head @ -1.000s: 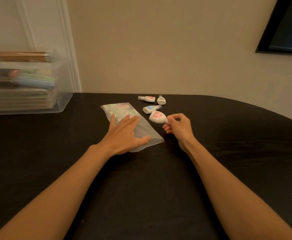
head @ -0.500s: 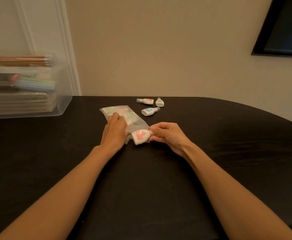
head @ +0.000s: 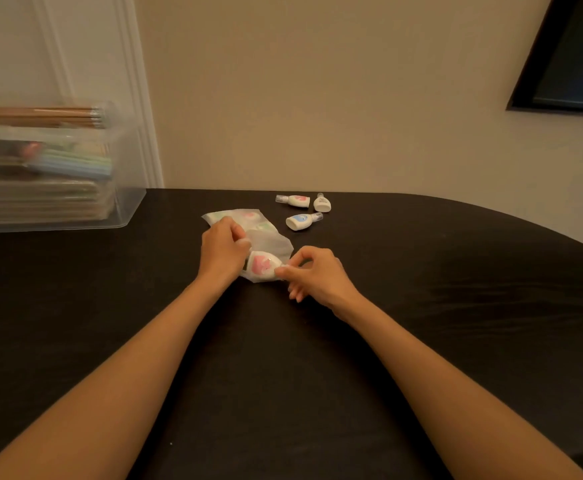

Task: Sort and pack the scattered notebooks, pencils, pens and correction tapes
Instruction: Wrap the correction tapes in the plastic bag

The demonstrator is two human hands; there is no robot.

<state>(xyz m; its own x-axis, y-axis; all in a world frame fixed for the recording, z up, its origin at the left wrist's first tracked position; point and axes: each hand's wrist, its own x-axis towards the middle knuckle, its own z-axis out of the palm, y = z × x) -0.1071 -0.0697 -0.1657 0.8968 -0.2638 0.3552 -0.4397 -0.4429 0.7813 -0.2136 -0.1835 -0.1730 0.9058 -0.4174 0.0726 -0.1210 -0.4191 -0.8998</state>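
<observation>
Black table (head: 421, 341) bears a clear bin (head: 123, 206), pouch (head: 269, 237), three correction tapes (head: 303, 221)

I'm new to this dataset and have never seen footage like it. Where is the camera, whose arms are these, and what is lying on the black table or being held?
There is no machine here. A person works with two bare hands, and one wide-angle camera worn on the head looks forward and down, so the arms reach in from the bottom edge. The left hand grips the mouth of a frosted plastic bag that has several correction tapes inside. The right hand pinches a pink correction tape at the bag's opening. Three more lie loose on the black table behind: another pink tape, a white tape and a blue tape. At the far left stands a clear plastic box holding pencils, what look like pens, and stacked notebooks.
</observation>
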